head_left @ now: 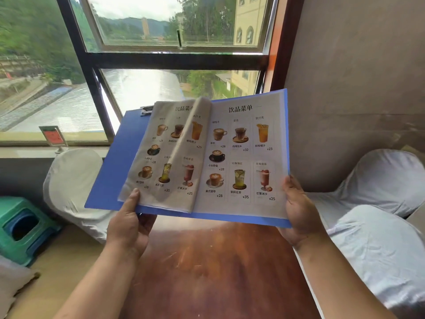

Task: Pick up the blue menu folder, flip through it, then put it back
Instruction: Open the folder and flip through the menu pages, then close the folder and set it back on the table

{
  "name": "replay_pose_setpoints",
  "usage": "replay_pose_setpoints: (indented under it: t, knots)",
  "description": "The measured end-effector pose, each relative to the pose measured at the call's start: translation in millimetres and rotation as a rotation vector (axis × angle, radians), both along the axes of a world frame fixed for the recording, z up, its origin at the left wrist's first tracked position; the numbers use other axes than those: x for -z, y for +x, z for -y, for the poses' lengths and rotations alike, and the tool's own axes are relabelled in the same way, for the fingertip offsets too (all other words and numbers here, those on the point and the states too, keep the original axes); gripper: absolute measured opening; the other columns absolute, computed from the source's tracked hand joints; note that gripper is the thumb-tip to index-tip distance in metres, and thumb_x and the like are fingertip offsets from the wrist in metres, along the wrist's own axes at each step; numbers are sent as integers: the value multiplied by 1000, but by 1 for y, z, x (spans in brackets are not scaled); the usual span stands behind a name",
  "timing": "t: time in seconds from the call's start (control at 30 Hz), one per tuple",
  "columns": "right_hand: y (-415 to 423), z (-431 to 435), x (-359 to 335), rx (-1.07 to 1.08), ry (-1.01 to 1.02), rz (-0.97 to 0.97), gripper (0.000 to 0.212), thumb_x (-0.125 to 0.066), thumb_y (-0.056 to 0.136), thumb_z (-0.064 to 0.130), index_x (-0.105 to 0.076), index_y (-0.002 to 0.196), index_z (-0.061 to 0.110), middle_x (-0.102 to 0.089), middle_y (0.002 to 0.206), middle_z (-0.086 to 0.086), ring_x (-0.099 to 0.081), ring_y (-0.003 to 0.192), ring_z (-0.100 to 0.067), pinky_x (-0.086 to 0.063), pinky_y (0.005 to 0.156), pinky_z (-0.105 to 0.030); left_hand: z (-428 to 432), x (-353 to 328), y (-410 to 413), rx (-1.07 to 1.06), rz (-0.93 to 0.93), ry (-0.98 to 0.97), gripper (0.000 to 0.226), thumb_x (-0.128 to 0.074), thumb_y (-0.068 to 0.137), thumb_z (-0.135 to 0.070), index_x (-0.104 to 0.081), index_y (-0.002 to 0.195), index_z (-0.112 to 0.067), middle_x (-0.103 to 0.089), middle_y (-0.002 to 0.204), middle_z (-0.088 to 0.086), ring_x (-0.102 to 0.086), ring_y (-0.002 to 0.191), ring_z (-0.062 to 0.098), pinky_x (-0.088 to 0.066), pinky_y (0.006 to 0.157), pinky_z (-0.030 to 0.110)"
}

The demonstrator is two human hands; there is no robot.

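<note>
1. Location of item: the blue menu folder (108,171) is held open in the air above the wooden desk (207,261), clear of its surface, in front of the window (161,54). It is tilted, with the far edge raised toward the window and the near edge lowest, toward the person.

2. Long axis: opened, the folder runs left to right across the view. Its spine fold runs from the near edge up toward the far edge, roughly midway between the two hands.

3. Left hand (128,226): grip is closed on the near-left edge, thumb pressed on top of the left printed page, fingers underneath the cover. It pinches the stack of left pages together with the cover.

4. Right hand (299,212): grip is closed on the near-right corner, thumb on the page margin, fingers hidden beneath. It supports the right half.

5. Loose page (195,134): one sheet stands curved and blurred at the spine, mid-turn, leaning toward the left stack. Neither hand touches it.

6. Judgement: the flipping step is in hand. The standing sheet lies nearer the left thumb, so that hand is better placed to receive it, while the right hand is nearer the remaining pages.

7. Risk: with both grips at the near edge only, the far edge is unsupported and may sag.
</note>
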State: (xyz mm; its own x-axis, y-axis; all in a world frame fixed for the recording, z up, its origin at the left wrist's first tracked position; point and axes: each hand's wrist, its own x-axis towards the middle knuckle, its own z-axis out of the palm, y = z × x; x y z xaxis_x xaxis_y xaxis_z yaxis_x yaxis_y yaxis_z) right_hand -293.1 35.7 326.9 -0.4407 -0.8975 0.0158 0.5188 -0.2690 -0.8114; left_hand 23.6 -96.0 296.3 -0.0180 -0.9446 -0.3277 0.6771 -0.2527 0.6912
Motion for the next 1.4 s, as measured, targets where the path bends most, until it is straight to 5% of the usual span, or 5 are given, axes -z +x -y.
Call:
replay_pose_setpoints:
  t: [0.5, 0.67, 0.77, 0.97, 1.4]
  knots:
    - [18, 8, 4, -32, 53, 11, 33, -49, 115, 29, -73, 136, 22, -76, 134, -18, -76, 117, -38, -68, 80, -50, -50, -33, -33, 24, 797, -686, 21, -61, 97, -49, -66, 115, -58, -74, 112, -35, -69, 109, -6, -56, 85, 12]
    - [22, 5, -7, -164, -6, 101, 36, -42, 119, 27, -73, 135, 19, -79, 128, -16, -80, 100, -27, -68, 78, -40, -51, -28, -33, 368, 1205, -908, 128, -89, 51, -73, -25, 160, -50, -37, 160, -18, -33, 140, -11, -31, 113, 14]
    - [25, 0, -14, -189, -15, 86, 36, -41, 118, 21, -69, 141, 20, -77, 106, -7, -71, 91, -28, -66, 77, -39, -47, -30, -38, 401, 979, -1002, 126, -84, 57, -74, -23, 160, -36, -45, 149, -34, -35, 134, -25, -29, 107, 0]
    - [30, -8, -19, -258, 15, -18, 54, -36, 113, 52, -67, 142, 19, -81, 123, -8, -80, 108, -25, -67, 76, -37, -33, -21, -43, 223, 728, -630, 31, -74, 97, -27, -66, 127, -24, -81, 113, -3, -78, 102, 22, -64, 75, 28]
    - [15, -4, -19, -72, 81, -252, 32, -49, 115, 21, -78, 129, 21, -80, 130, -10, -79, 114, -31, -68, 79, -40, -37, -13, -45, 181, 713, -551, 37, -73, 97, -30, -61, 129, -16, -78, 116, 2, -78, 98, 21, -66, 76, 37]
